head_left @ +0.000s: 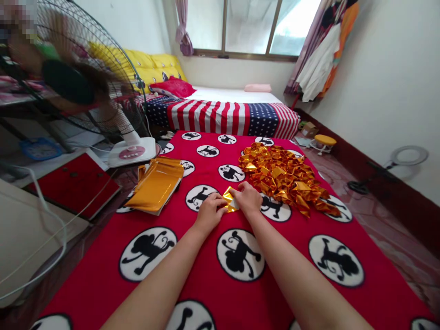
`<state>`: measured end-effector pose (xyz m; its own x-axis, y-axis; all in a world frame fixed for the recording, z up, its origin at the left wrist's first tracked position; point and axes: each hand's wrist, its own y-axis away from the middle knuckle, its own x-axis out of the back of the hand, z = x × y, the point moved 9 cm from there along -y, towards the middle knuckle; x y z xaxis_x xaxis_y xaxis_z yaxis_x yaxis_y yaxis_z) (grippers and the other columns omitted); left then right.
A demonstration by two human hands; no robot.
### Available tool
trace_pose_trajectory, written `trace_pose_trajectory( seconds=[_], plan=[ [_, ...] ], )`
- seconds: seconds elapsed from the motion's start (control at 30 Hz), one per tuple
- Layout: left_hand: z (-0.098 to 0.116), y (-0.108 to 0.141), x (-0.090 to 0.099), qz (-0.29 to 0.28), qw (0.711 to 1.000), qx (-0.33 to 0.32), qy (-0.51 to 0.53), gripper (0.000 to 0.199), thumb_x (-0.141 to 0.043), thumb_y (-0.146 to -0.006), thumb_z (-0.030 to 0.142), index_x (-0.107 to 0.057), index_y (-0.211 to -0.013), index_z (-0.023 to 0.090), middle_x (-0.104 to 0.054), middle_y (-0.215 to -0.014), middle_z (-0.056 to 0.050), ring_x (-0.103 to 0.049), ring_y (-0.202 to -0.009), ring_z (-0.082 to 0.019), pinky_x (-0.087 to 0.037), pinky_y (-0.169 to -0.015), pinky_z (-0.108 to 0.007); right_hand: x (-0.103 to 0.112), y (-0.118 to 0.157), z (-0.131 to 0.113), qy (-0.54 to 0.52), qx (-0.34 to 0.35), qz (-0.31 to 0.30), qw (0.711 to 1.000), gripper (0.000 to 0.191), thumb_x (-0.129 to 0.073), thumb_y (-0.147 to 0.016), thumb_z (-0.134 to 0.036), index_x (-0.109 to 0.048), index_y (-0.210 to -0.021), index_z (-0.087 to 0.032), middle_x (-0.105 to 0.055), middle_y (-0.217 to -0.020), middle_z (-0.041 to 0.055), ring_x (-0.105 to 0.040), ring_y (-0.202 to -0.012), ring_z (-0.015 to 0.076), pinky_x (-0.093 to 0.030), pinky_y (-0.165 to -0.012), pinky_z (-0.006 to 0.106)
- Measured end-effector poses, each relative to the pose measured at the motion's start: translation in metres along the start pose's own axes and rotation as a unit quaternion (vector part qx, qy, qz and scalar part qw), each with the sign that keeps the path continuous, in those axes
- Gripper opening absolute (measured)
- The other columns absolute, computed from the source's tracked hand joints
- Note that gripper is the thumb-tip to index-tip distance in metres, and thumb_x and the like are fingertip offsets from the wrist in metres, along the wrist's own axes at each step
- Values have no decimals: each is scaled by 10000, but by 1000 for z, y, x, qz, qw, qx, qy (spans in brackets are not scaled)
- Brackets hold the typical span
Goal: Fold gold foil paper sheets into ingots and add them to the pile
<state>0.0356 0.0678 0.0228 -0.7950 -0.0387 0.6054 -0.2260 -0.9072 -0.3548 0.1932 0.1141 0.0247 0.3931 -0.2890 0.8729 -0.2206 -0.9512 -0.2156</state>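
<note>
Between my hands, low over the red monkey-print cloth (202,229), is a small piece of shiny gold foil paper (228,194), partly folded, with a pale patch showing. My left hand (210,211) pinches its left edge, thumb and fingers close together. From the other side my right hand (246,198) grips the paper's right edge with curled fingers. A stack of flat gold foil sheets (154,185) lies to the left. To the right spreads a large pile of folded gold foil pieces (282,174). The fingers hide part of the paper.
A fan (132,151) with spinning blades stands at the left, beside a red board (79,183). Behind the cloth is a bed (220,117) with a striped and starred cover. A yellow stool (325,140) and a ring light (409,156) stand at the right.
</note>
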Motion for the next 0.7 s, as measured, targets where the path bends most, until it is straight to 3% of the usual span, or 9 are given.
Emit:
trace_pose_trajectory(
  seconds=[0.27, 0.47, 0.6, 0.7],
  plan=[
    [1, -1, -1, -22, 1000, 5, -10, 177, -662, -776, 86, -713, -910, 190, -615, -971, -44, -594, -937, -172, -478, -881, -302, -3, -4, -1, 29, 32, -6, 999, 292, -595, -867, -512, -681, -846, -234, -719, -771, 43, -666, -723, 202, -358, -599, 270],
    [-2, -9, 7, -54, 988, 59, -128, 288, -760, -716, 215, -686, -993, 233, -618, -1000, -29, -602, -866, -181, -463, -780, -303, 4, -3, 5, 27, 5, -52, 998, 211, -654, -815, -438, -698, -820, -232, -722, -762, 48, -670, -728, 203, -362, -583, 264],
    [-9, -18, 11, -74, 977, 100, -172, 298, -814, -658, 316, -694, -918, 235, -655, -922, -19, -616, -855, -200, -443, -744, -302, 15, 11, 16, 28, -4, -75, 997, 124, -674, -766, -355, -684, -734, -235, -713, -711, 25, -665, -688, 195, -328, -538, 255],
    [-13, -23, 11, -86, 971, 133, -177, 255, -820, -643, 330, -704, -846, 227, -679, -897, -24, -630, -853, -206, -431, -717, -292, 25, 32, 28, -26, -13, -67, 997, 80, -646, -776, -310, -658, -793, -233, -699, -678, 3, -660, -668, 198, -327, -537, 258]
  ],
)
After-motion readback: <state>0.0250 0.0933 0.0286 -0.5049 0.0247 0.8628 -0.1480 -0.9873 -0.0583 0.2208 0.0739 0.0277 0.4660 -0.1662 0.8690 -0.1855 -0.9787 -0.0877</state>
